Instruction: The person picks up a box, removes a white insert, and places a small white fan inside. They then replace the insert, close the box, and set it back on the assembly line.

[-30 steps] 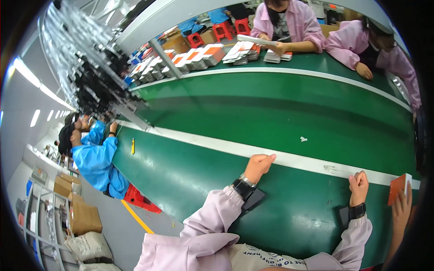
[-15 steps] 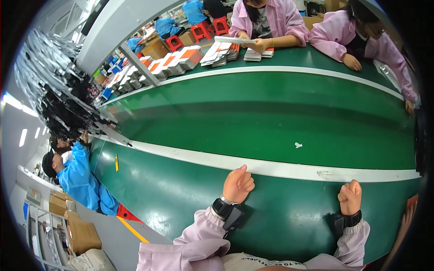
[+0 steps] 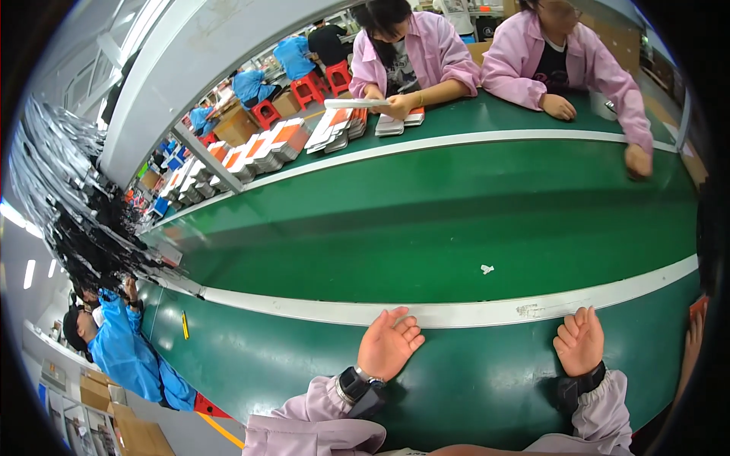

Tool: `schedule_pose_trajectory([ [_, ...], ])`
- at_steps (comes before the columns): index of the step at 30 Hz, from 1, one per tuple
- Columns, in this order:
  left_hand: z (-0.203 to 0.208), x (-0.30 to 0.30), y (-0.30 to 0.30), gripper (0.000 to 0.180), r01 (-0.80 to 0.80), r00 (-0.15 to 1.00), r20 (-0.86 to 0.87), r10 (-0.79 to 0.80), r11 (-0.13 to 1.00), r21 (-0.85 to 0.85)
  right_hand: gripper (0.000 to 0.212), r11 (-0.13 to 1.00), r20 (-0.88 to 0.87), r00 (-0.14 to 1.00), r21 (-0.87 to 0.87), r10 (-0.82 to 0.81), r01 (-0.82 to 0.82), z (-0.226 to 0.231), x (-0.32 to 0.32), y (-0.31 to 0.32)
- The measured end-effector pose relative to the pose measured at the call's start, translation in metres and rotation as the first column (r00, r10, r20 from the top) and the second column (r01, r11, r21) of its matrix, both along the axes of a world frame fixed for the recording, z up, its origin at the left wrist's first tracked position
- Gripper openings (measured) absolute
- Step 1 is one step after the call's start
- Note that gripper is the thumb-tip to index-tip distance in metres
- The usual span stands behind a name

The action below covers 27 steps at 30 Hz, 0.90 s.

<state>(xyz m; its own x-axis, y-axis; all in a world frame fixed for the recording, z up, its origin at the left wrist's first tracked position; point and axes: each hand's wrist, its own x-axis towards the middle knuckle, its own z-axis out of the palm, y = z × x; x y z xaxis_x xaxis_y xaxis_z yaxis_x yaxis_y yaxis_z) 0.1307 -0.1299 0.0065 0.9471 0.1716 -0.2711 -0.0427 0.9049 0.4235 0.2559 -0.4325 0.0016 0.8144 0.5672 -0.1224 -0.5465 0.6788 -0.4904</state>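
My left hand [image 3: 390,346] hovers palm up at the near edge of the white rail [image 3: 456,315], its fingers apart and slightly bent, holding nothing. Farther right, my right hand [image 3: 579,342] has its fingers curled in toward the palm, with nothing visible in them. Both wrists wear black devices, and pale pink sleeves cover the forearms. Below the hands lies the dark green tabletop [image 3: 258,357]. Beyond the rail, a small white scrap [image 3: 487,269] rests on the green belt [image 3: 365,266]. A yellow pen-like tool [image 3: 185,325] lies far to the left.
Across the belt, a person in pink [image 3: 426,61] holds a flat white item above stacked white-and-orange boxes [image 3: 262,148]. Another person in pink [image 3: 570,68] reaches over the belt. Grey and black strands [image 3: 68,197] hang at left, near a worker in blue [image 3: 129,342]. Someone's hand [image 3: 696,338] shows at right.
My left hand has uncurled from a fist into an open palm. My right fist has loosened slightly and turned. The view has shifted, and the far-right person's arm now extends over the belt.
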Motion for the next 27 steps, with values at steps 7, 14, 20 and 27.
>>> schedule_pose_trajectory([
  [7,0.001,-0.004,0.004,0.028,0.057,0.996,-0.072,-0.057,0.998,-0.011,0.022,0.989,-0.18,0.973,-0.055,-0.146,0.138,0.008,-0.001,0.009],
  [14,-0.011,-0.003,0.01,0.023,0.194,0.979,0.023,-0.201,0.966,0.171,0.018,0.98,0.032,0.999,-0.199,0.003,0.004,-0.002,-0.001,0.009],
  [20,-0.012,-0.002,0.014,0.021,0.199,0.978,0.022,-0.207,0.961,0.192,0.015,0.981,0.05,0.999,-0.196,0.01,0.0,-0.004,-0.001,0.013],
  [27,-0.012,-0.003,0.013,0.021,0.187,0.981,0.011,-0.193,0.963,0.195,0.015,0.978,0.075,0.997,-0.208,0.012,0.004,-0.003,-0.002,0.015],
])
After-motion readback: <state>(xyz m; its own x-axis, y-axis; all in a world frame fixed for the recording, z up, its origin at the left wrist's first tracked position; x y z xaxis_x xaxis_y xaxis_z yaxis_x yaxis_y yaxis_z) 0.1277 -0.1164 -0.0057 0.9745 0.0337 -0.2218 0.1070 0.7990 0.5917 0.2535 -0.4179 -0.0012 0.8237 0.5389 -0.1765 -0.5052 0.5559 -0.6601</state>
